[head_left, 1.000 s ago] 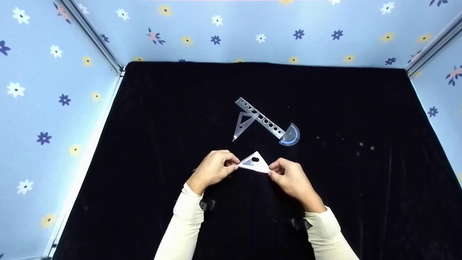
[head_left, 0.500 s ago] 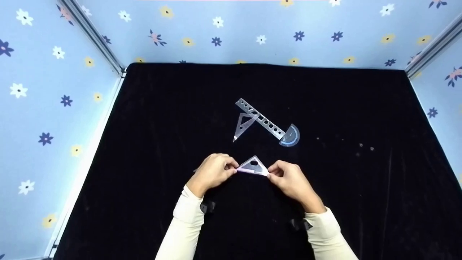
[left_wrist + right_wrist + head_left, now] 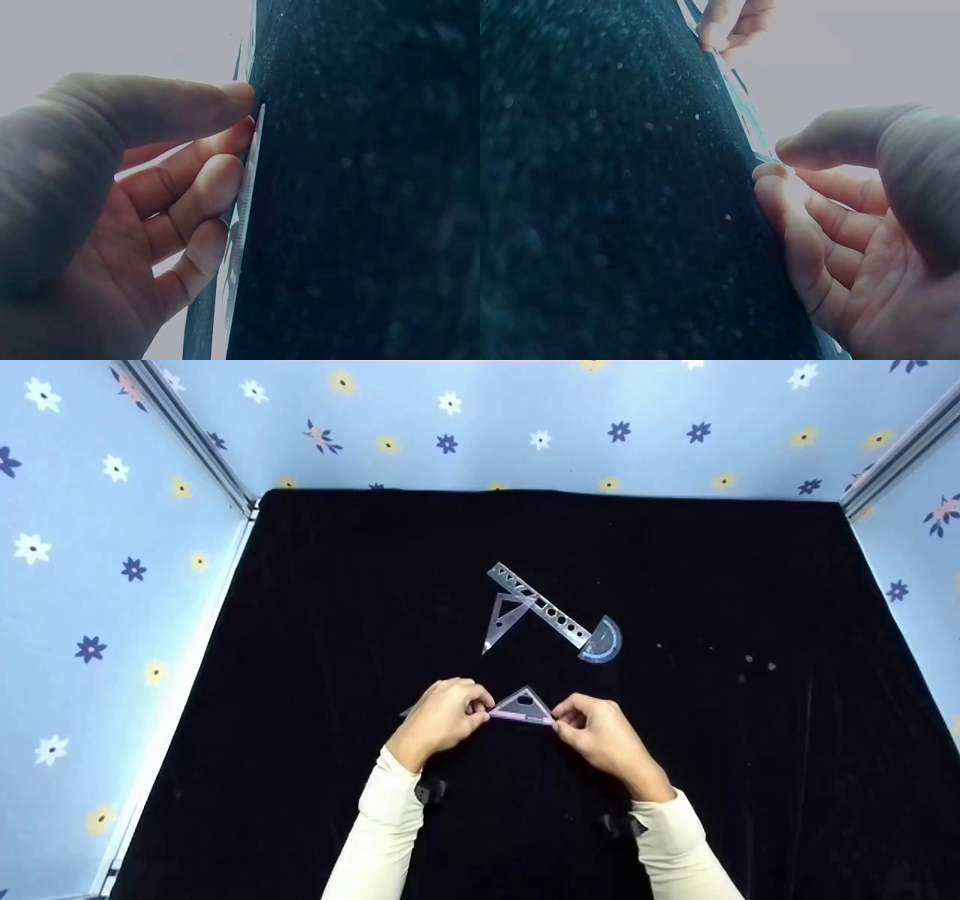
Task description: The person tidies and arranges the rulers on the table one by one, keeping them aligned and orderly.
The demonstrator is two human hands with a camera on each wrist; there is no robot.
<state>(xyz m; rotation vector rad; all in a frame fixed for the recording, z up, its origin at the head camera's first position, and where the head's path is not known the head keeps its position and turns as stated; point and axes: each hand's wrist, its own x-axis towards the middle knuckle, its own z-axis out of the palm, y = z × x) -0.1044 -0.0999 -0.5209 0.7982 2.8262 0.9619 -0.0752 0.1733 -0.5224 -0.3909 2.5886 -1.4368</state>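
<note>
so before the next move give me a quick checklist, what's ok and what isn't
1. Left hand pinching the left corner of the held triangle: ok.
2. Right hand pinching its right corner: ok.
3. Held triangle apart from the other triangle: ok, a gap shows in the head view.
4. Other triangle clear of the ruler: not ok, one corner overlaps it.
5. Held triangle flat on the black cloth: cannot tell.

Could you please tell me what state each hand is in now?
Left hand: closed, pinching the pink-edged set square by its left corner.
Right hand: closed, pinching its right corner.
</note>
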